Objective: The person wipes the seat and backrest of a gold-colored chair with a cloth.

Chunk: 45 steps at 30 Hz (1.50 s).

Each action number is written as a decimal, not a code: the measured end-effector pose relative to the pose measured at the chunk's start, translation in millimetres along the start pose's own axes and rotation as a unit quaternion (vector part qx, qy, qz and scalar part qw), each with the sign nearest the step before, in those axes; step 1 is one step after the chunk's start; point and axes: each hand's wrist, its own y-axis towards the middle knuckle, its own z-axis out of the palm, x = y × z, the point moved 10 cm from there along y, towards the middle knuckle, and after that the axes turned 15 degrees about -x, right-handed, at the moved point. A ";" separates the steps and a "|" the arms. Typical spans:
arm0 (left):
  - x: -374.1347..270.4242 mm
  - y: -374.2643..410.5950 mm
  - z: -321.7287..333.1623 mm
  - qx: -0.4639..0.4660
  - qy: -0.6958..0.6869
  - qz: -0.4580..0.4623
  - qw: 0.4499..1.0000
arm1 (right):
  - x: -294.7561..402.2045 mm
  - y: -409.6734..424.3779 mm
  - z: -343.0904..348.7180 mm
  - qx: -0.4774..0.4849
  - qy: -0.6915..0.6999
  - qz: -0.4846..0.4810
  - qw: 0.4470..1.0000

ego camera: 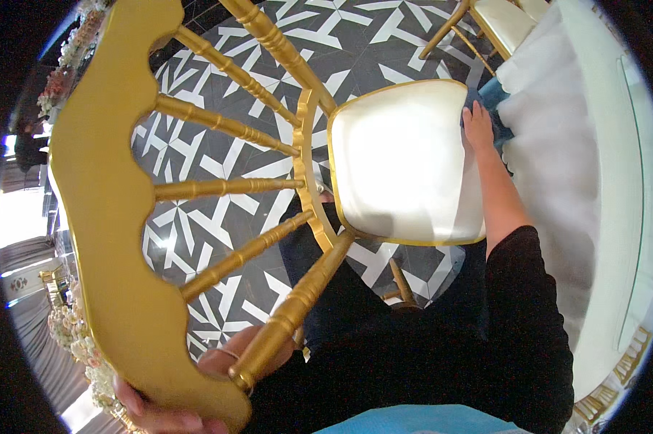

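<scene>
A gold-painted chair with a white padded seat (402, 163) lies tipped back before me. Its scalloped top rail (109, 179) comes close to the camera, and turned spindles (229, 187) run from it to a lower rail. My left hand (164, 415) grips the near end of the top rail, its fingers curled round the edge and part of it hidden behind the rail and back post (294, 312). My right hand (478, 127) lies at the far right edge of the seat, pressing a blue cloth (492, 103) there. The cloth is partly hidden by my fingers.
White draped fabric (549, 163) hangs along a white tabletop (619, 179) on my right. Another gold chair with a white seat (503, 24) stands at the upper right. The floor (223, 211) has a black-and-white pattern. Flowers (77, 336) line the left rim.
</scene>
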 end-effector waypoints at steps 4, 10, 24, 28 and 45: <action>11.7 -0.4 -10.3 -0.015 0.010 -0.025 1.000 | 38.9 48.5 -6.7 -0.091 0.008 0.082 0.992; 21.3 -0.7 -14.6 -0.012 0.013 -0.040 0.999 | 216.2 72.7 13.0 0.112 0.074 -0.048 0.990; 27.6 -1.7 -6.6 -0.021 -0.014 -0.049 0.998 | 291.2 -34.7 -94.9 -0.002 0.289 -0.255 0.923; 25.9 -2.3 -0.7 -0.017 -0.018 -0.052 0.998 | 163.1 20.2 -68.2 -0.008 0.134 -0.047 0.990; 15.2 6.2 19.3 -0.062 -0.008 -0.010 0.998 | -3.0 -157.7 -133.2 -0.011 0.065 0.289 0.955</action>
